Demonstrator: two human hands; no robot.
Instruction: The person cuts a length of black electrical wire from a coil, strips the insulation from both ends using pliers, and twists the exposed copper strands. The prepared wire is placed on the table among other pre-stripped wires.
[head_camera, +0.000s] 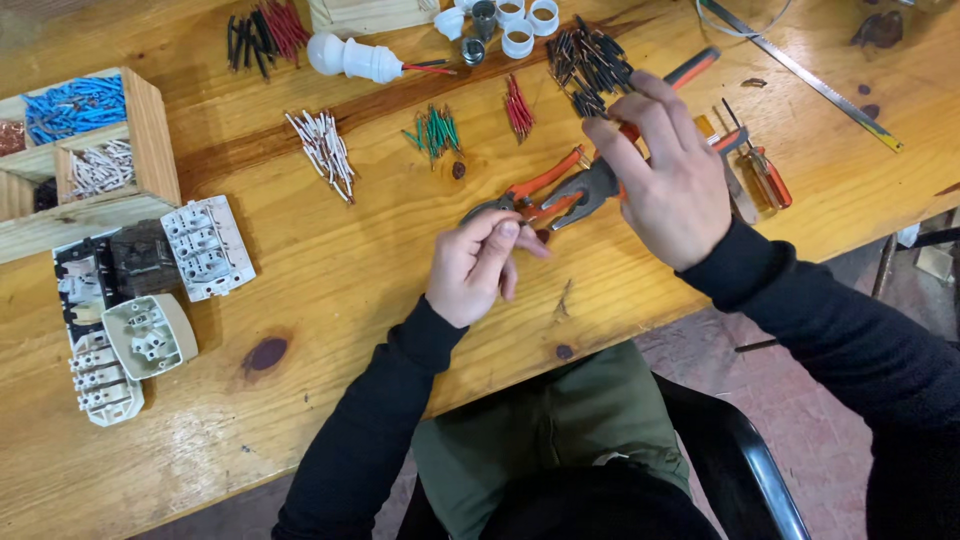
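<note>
My right hand (668, 175) grips orange-handled pliers (598, 180) above the wooden table (330, 270), jaws pointing left. My left hand (477, 265) pinches something small between thumb and fingers just below the jaws; it is too small to identify. A second orange-handled tool (530, 192) lies on the table under the pliers. A pile of black wire pieces (590, 62) lies just beyond my right hand's fingertips.
Sorted wire bundles lie on the table: white (325, 150), green (434, 130), red (517, 106), black and red (266, 35). A wooden box (150, 130) with compartments and several white socket parts (150, 290) sit left. Screwdrivers (760, 170), a steel ruler (810, 75), a bulb holder (355, 58).
</note>
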